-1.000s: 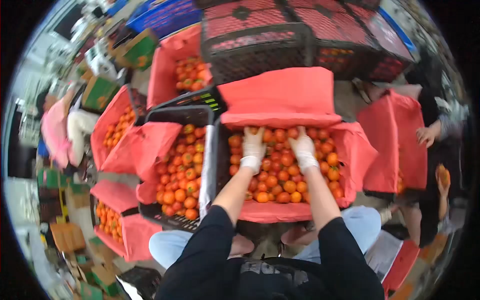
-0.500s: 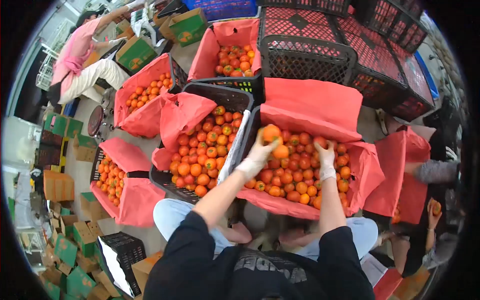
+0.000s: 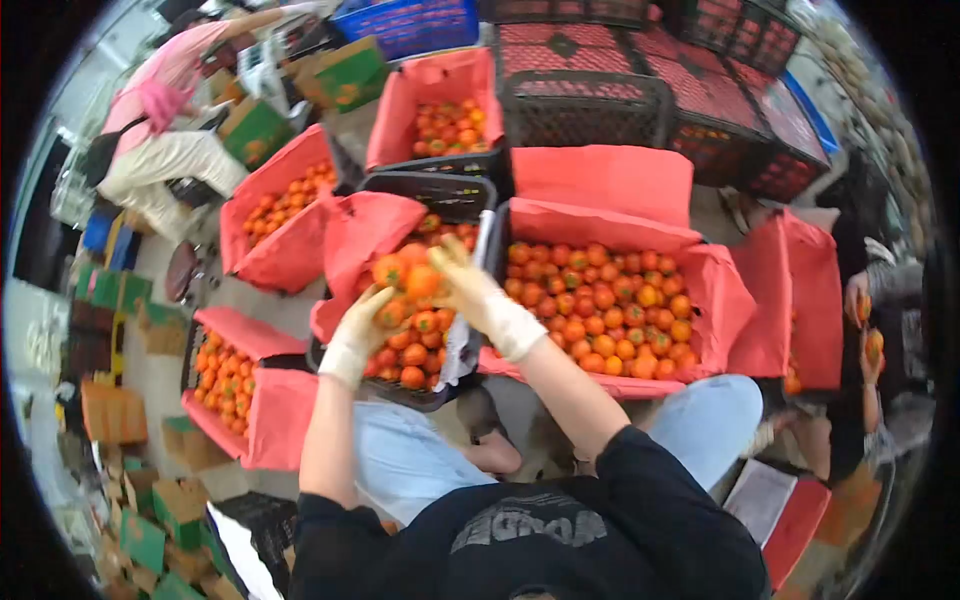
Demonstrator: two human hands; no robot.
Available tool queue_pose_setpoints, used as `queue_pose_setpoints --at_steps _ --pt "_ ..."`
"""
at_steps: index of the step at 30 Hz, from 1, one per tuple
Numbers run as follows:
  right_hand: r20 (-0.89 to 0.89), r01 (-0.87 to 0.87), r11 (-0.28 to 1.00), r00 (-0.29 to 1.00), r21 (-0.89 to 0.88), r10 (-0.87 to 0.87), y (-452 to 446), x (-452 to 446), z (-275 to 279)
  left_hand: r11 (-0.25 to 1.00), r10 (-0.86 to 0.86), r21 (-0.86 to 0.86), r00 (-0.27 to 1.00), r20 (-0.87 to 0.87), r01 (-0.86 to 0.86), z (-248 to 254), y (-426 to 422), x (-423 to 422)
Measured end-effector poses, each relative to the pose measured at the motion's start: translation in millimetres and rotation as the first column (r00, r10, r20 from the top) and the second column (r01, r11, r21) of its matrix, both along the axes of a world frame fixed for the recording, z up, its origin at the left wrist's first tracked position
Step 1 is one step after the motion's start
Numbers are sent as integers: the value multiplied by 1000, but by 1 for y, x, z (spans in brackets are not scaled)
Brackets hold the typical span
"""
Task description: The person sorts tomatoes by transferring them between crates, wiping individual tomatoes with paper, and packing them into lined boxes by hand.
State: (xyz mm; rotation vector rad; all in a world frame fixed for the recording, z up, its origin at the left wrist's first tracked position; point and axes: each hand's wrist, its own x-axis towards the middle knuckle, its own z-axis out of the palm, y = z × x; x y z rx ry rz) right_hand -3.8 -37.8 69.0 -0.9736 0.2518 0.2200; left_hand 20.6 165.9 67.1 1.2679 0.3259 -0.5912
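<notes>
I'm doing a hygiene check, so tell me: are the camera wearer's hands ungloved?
No, the left hand and the right hand both wear pale gloves.

Tomatoes point(image 3: 412, 377) partly blocked, left of centre
left hand point(image 3: 358, 335) and right hand point(image 3: 480, 290) hide some in the black crate point(image 3: 440, 187), right one's kinda blurry, blue crate point(image 3: 405, 28) up top gets chopped by the edge

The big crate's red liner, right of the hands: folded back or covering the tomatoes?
Folded back: the red liner leaves the tomatoes uncovered.
</notes>
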Motion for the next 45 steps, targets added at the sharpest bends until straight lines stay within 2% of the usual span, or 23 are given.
queue_pose_setpoints --at_steps 2,5,7,9,11,13,15,17,19,21,22,24,27,29,31,33,35,36,37,39,40,42,45 --pt "73 -113 944 987 -309 143 -9 5 -16 984 15 179 999 30 -20 -6 27 5" --pt "245 229 712 966 -663 -83 -64 2 -86 939 3 338 985 170 -61 13 27 7" --pt "225 274 400 960 -875 -165 -125 -13 -114 903 -17 419 964 265 -100 -19 36 24" --pt "227 245 75 955 -967 -192 -183 -14 -174 742 -48 568 817 575 -357 -41 37 34" --pt "64 11 -189 959 -982 -277 -205 -8 -155 649 -113 658 807 579 -381 -45 28 34" --pt "-69 -115 -185 968 -976 -241 -213 10 -161 368 -413 730 602 683 -576 -42 16 32" --pt "-205 -243 -186 957 -952 -203 -213 22 -168 441 -368 753 667 647 -487 -36 10 32" --pt "-341 -410 -336 907 -848 -247 -211 32 -173 474 -416 755 641 645 -453 -34 6 35" --pt "-348 -403 -283 910 -870 -226 -211 37 -172 425 -462 777 627 627 -464 -37 7 38" --pt "-328 -342 -16 913 -940 -242 -212 38 -149 541 -417 741 639 647 -397 -34 3 38" --pt "-234 -172 269 946 -948 -223 -209 33 -135 557 -380 746 687 620 -365 -25 -3 36" --pt "-22 95 809 991 -580 -132 -178 21 -92 623 -335 699 688 644 -351 -30 0 38" --pt "20 -223 904 969 -365 246 -113 13 -16 663 -287 658 691 664 -357 -32 3 40" --pt "147 -136 913 967 -385 206 -99 19 -4 671 -262 647 699 665 -363 -26 5 38" --pt "98 -9 772 991 -636 92 -118 39 -38 704 -201 610 722 662 -363 -12 5 30" --pt "59 70 376 997 -924 -39 -143 44 -99 648 -254 651 693 675 -395 -21 11 29" --pt "-24 -22 196 1000 -980 -4 -157 32 -174 651 -246 660 718 651 -375 -31 13 33" --pt "-250 -258 82 964 -963 92 -155 29 -181 607 -308 680 668 678 -411 -40 18 38" --pt "-234 -215 -131 961 -968 147 -147 19 -203 608 -259 680 707 658 -410 -33 15 38" --pt "-363 -324 -244 922 -914 133 -130 17 -188 550 -257 628 604 754 -551 -19 15 38" --pt "-320 -244 -345 929 -906 185 -128 17 -192 586 -174 547 567 805 -597 -17 16 41" --pt "-295 -186 -329 900 -926 321 -129 13 -177 679 -14 409 547 837 -610 -10 20 42" --pt "-255 -93 -364 867 -927 427 -127 3 -178 660 41 403 565 824 -635 -6 20 43"
